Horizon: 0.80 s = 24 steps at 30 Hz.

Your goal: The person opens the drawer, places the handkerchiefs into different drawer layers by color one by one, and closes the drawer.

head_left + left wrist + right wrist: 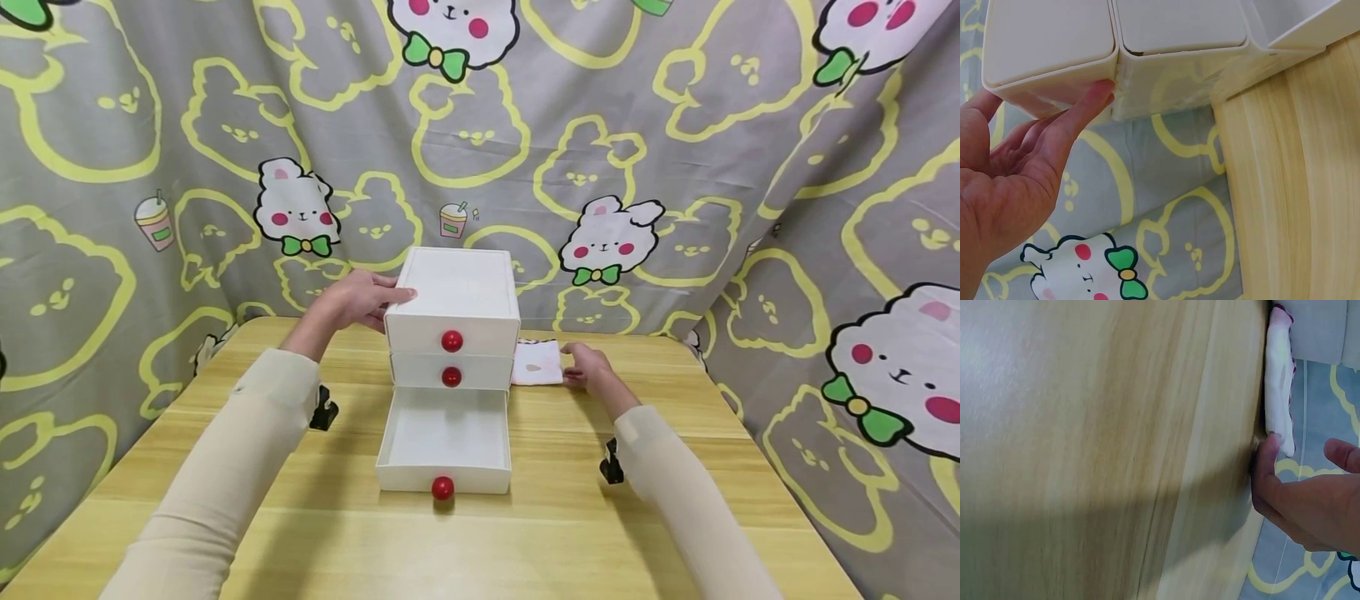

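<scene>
A white three-drawer cabinet (457, 279) with red knobs stands on the table, its bottom drawer (442, 429) pulled out and bare inside. My left hand (362, 298) rests against its upper left edge. In the left wrist view, fingers of the left hand (1029, 162) touch the cabinet's side wall (1172, 81), fairly straight. On the right lies a folded white cloth (538, 363) with a dark patterned edge, partly hidden behind the cabinet. My right hand (591, 371) reaches its right end; in the right wrist view, fingertips meet the cloth (1280, 381) while the thumb stays apart.
The wooden table (540, 533) carries everything. Two small black clip-like objects, one left (324, 410) and one right (611, 462), show beside the sleeves. A grey curtain (480, 167) with bear and rabbit prints hangs behind and around the table.
</scene>
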### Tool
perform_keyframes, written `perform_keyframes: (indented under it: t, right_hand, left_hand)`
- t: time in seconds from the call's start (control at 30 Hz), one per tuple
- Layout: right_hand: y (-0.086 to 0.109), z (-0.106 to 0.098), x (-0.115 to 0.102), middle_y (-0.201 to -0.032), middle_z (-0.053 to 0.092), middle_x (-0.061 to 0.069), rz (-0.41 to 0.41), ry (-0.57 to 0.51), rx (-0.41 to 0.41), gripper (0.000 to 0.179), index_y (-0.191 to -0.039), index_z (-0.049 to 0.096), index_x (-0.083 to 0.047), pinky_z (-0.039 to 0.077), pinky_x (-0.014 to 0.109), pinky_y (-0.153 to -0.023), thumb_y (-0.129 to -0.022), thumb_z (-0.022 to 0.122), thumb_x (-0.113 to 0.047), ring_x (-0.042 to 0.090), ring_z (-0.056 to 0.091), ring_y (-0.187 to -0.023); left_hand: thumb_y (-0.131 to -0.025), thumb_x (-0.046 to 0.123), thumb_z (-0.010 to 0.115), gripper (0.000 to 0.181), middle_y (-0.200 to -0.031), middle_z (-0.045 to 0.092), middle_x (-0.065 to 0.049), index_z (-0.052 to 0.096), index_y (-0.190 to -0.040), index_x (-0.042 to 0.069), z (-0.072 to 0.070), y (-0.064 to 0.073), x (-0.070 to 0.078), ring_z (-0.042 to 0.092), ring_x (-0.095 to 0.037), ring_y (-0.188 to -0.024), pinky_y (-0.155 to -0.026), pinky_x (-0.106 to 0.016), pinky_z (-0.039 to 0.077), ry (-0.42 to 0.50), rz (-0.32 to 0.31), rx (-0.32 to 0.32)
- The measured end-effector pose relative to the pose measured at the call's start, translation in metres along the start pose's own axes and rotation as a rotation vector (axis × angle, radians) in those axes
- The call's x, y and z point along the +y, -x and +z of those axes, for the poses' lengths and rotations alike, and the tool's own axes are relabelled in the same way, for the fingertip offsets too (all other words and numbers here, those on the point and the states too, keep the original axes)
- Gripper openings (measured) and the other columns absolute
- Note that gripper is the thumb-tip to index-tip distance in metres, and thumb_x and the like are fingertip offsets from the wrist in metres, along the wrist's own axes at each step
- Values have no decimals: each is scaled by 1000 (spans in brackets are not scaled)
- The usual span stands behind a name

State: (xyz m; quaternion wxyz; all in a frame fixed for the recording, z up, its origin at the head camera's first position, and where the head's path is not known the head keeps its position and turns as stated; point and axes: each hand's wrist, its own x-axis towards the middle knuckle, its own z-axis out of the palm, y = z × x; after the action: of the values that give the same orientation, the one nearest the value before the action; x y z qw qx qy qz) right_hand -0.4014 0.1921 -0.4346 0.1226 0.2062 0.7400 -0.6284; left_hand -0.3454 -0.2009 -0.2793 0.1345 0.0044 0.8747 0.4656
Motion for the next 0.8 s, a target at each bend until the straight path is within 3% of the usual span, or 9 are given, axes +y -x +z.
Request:
perform_keyframes:
  t: [0.17, 0.23, 0.4, 0.5, 0.63, 0.73, 0.8]
  right_hand:
    - [5, 2, -2, -158, 32, 25, -3, -3, -65, 76, -156, 24, 5, 58, 27, -90, -99, 59, -29, 22, 57, -95]
    - [6, 3, -2, -157, 33, 26, -2, 6, -85, 74, -155, 25, 7, 57, 28, -90, -100, 57, -29, 21, 56, -93]
    - [6, 4, 0, -130, 52, 19, 6, 45, -94, 62, -149, 38, 5, 57, 28, -84, -101, 56, -32, 17, 56, -82]
    - [5, 5, 1, -111, 56, 10, 2, 53, -71, 56, -141, 46, 4, 58, 27, -81, -100, 58, -32, 14, 57, -76]
    - [4, 5, 0, -102, 62, 10, -17, 37, -68, 53, -134, 52, 6, 59, 27, -77, -97, 64, -30, 14, 61, -75]
    - [5, 6, -1, -114, 65, 16, -26, 27, -75, 56, -138, 52, 5, 60, 27, -81, -95, 67, -27, 17, 65, -87]
    - [4, 7, -1, -129, 61, 21, -22, 18, -79, 59, -143, 49, 5, 58, 30, -92, -96, 67, -25, 22, 66, -103]
  left_hand:
    - [-98, 46, 64, 74, -132, 64, -19, 38, -157, 10, 1, 2, 2, 67, -30, -111, -90, -40, 61, -6, 12, -2]
    - [-98, 46, 64, 74, -132, 64, -19, 38, -157, 11, 1, 3, 2, 67, -31, -111, -90, -40, 61, -4, 8, 0]
    - [-99, 45, 63, 74, -134, 62, -19, 35, -159, 12, 1, 4, 2, 65, -32, -113, -94, -42, 59, 1, 3, -12]
    - [-99, 45, 63, 73, -135, 61, -19, 35, -159, 12, 1, 4, 1, 65, -33, -113, -94, -42, 59, 2, 6, -17]
    - [-100, 45, 63, 72, -133, 62, -19, 36, -158, 12, 1, 3, 1, 66, -32, -112, -93, -41, 60, -2, 7, -12]
    - [-100, 45, 63, 72, -132, 63, -19, 37, -158, 12, 1, 3, 1, 66, -31, -111, -92, -41, 60, -4, 6, -8]
    - [-100, 45, 63, 71, -132, 63, -19, 37, -158, 12, 1, 3, 1, 66, -32, -112, -93, -41, 60, -5, 6, -9]
